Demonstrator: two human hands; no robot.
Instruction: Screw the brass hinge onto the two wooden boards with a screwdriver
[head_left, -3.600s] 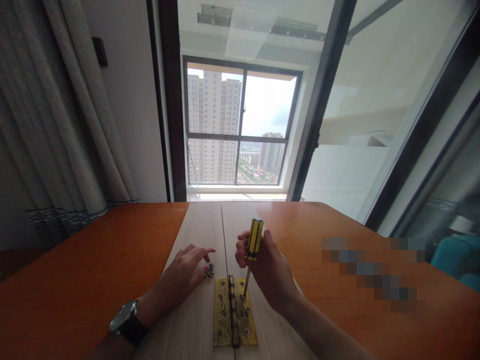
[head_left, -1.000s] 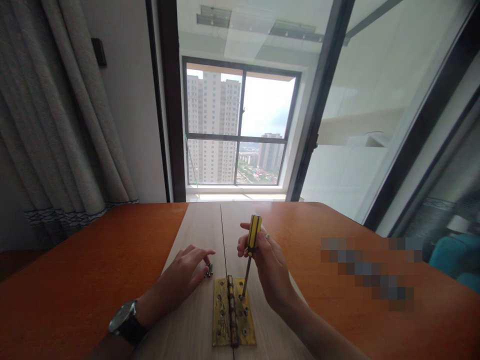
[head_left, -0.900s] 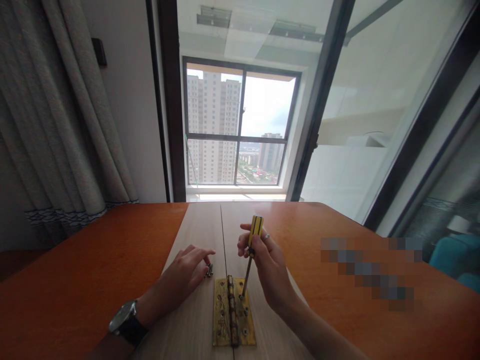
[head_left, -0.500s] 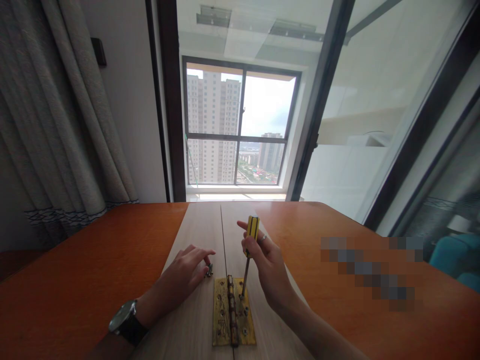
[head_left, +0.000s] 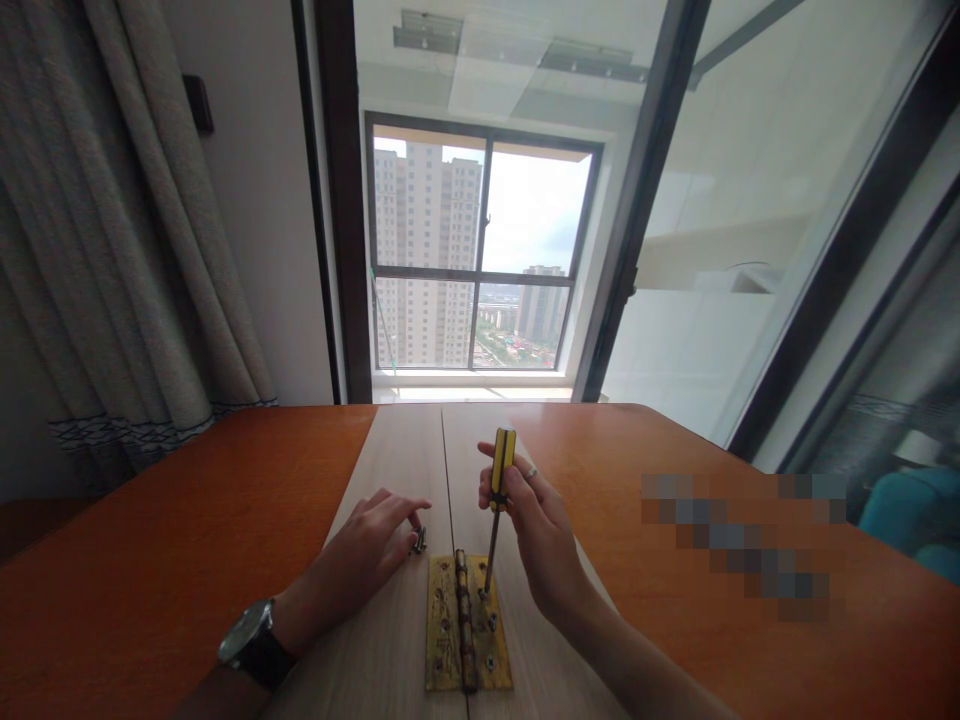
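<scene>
My right hand (head_left: 536,515) is closed around the yellow and black handle of a screwdriver (head_left: 503,468). The shaft slants down, and its tip meets a screw in the right leaf of a brass hinge (head_left: 442,640). That hinge lies open flat across the seam between two pale wooden boards (head_left: 397,470). Other screws sit in the same leaf nearer to me; the left leaf shows bare holes. Resting on the left board, my left hand (head_left: 375,535) has its fingers loosely stretched and apart, beside a few loose screws (head_left: 419,541).
Under the boards is an orange-brown wooden table (head_left: 247,500). A blurred-out patch (head_left: 750,545) covers something on its right side. Beyond the far edge stand a glass door frame and a window (head_left: 480,250). A grey curtain (head_left: 127,220) hangs at left.
My right fingers have shifted on the screwdriver handle, and the handle leans slightly more to the left. The tip stays at the same screw. My left hand has not moved.
</scene>
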